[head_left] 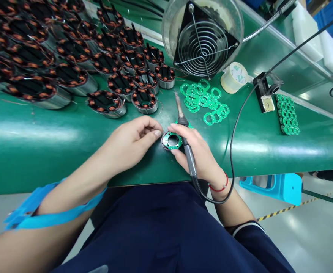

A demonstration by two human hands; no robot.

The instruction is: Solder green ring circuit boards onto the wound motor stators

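A small motor stator topped with a green ring circuit board [172, 140] lies on the green bench mat [41, 144] near the front edge. My left hand [132, 142] pinches its left rim with thumb and fingertips. My right hand [196, 151] touches the right side of the ring while holding a soldering iron [183, 125], tip pointing away from me; the iron's black cable [234, 129] loops off to the right. A blue strap circles my left wrist.
Several copper-wound stators [106, 102] fill the mat's back left. A loose pile of green ring boards [203, 100] lies behind my hands, a stacked pile [288, 113] at right. A fume fan [203, 41], tape roll [234, 77] and iron stand [265, 94] stand behind. A blue stool [280, 186] sits under the bench.
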